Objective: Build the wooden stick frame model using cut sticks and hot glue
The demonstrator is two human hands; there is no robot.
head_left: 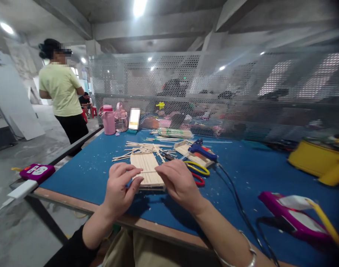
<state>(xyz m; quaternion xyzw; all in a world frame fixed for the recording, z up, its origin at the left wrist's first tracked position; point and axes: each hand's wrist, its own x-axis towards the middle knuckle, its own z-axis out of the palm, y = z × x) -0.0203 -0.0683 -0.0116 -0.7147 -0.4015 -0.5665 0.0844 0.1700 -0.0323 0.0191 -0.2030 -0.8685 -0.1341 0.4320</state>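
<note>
Your left hand [121, 185] and right hand [180, 183] pinch opposite ends of a thin stick [149, 171], which spans between your fingertips, over the slatted wooden piece [144, 162] on the table [82, 174].

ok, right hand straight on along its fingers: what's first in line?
Likely the left hand, at the other end of the thin stick; the wooden panel looks lower, though depth is unclear.
</note>
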